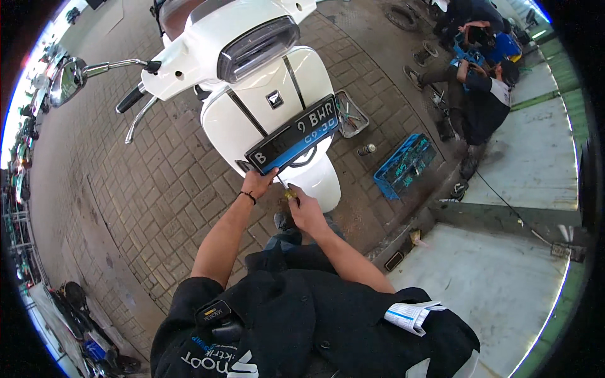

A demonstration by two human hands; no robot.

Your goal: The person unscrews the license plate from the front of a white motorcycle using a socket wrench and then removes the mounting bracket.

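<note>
At frame centre, your left hand (257,184) holds the number plate (293,137) at its lower edge; your right hand (307,213) grips a screwdriver (290,193); the plate sits on the scooter (220,120), work seemingly unfinished.

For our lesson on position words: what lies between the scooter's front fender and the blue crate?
A small can sits on the paving between the fender and the crate, in the head view.
</note>
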